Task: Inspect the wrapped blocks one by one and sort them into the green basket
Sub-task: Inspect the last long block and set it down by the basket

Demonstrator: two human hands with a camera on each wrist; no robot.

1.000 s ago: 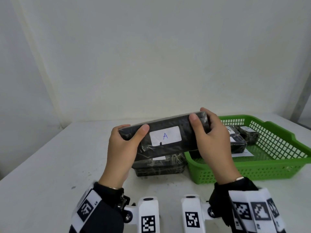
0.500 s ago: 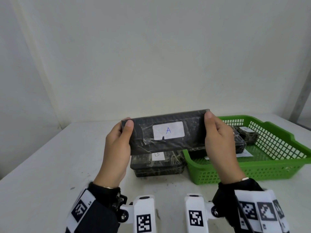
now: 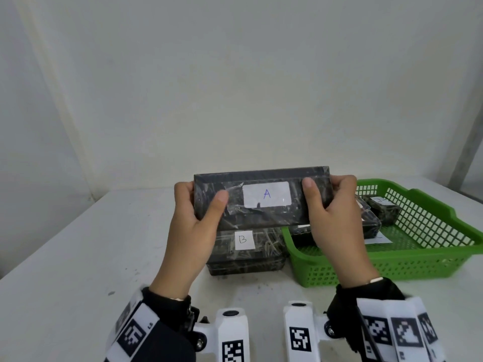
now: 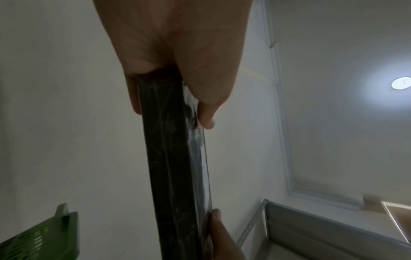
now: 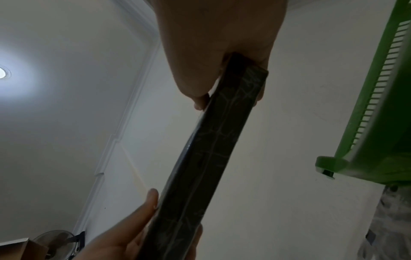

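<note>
Presently we hold the wrapped block marked A (image 3: 264,198) upright at the centre of the head view, our left hand (image 3: 194,226) clasping its left end and our right hand (image 3: 332,215) its right end, thumbs on the labelled face so the white label (image 3: 266,194) turns toward us for reading. Below it in the frame, the block marked B (image 3: 245,253) lies on the white table (image 3: 78,257), touching the green basket (image 3: 418,259) at centre right, which already holds several wrapped blocks (image 3: 384,207). We judge inspection is under way, with the basket close enough for a short carry.
</note>
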